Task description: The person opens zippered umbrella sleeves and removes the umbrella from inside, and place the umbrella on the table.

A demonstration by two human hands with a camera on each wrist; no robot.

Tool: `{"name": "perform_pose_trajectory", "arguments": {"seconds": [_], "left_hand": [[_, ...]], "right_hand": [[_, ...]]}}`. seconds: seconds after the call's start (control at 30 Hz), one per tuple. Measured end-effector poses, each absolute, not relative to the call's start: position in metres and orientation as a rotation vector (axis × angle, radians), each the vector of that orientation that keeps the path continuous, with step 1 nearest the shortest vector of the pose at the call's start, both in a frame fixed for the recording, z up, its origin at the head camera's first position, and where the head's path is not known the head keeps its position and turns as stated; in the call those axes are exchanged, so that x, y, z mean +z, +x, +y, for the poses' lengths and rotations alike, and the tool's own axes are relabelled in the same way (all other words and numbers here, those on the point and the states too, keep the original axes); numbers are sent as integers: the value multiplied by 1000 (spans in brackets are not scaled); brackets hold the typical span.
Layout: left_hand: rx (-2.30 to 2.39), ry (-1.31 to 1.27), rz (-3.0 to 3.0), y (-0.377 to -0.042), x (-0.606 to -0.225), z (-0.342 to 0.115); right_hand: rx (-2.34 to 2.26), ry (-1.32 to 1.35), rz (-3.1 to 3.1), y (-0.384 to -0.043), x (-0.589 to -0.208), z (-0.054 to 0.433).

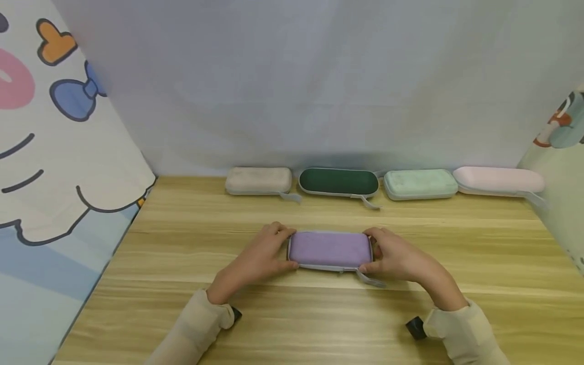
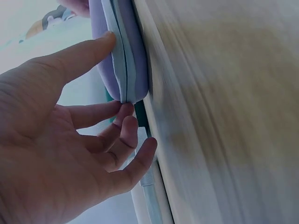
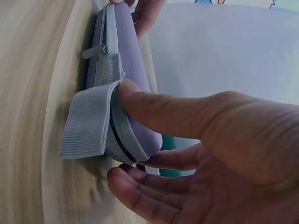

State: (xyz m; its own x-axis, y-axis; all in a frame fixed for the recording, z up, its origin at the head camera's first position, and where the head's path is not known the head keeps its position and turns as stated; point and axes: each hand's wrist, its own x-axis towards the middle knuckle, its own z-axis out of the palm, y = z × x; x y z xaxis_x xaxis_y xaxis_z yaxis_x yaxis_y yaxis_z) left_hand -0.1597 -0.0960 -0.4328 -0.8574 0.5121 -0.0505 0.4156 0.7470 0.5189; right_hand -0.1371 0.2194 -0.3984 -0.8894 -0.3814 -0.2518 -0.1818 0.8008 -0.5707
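Note:
A purple zippered hard case [image 1: 330, 248] lies lengthwise on the wooden table, between both hands. My left hand [image 1: 263, 257] holds its left end, the thumb on the front edge and the fingers at the back corner. My right hand [image 1: 398, 257] grips the right end the same way. The right wrist view shows a grey wrist strap [image 3: 88, 123] hanging from the front right corner, by the zip pull [image 3: 93, 51]. A dark slit runs along the zip around that end. In the left wrist view, the left thumb [image 2: 100, 49] presses against the pale zip band.
Along the back edge of the wooden table [image 1: 319, 319] stands a row of similar cases: beige [image 1: 258, 180], dark green [image 1: 338, 181], mint green [image 1: 421, 183] and pale pink [image 1: 499, 180]. A grey curtain [image 1: 319, 81] hangs behind them. Cartoon-printed cloth [image 1: 91, 167] borders the left side.

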Motion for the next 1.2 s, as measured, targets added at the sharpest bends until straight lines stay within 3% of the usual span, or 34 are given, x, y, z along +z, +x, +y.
{"name": "perform_pose_trajectory", "arguments": {"seconds": [0.6, 1.2], "left_hand": [[926, 719, 2826, -143, -433, -96], [1346, 825, 2690, -121, -425, -114]], "right_hand": [[-1081, -415, 2566, -124, -400, 226], [-1205, -584, 2657, -108, -393, 244]]}}
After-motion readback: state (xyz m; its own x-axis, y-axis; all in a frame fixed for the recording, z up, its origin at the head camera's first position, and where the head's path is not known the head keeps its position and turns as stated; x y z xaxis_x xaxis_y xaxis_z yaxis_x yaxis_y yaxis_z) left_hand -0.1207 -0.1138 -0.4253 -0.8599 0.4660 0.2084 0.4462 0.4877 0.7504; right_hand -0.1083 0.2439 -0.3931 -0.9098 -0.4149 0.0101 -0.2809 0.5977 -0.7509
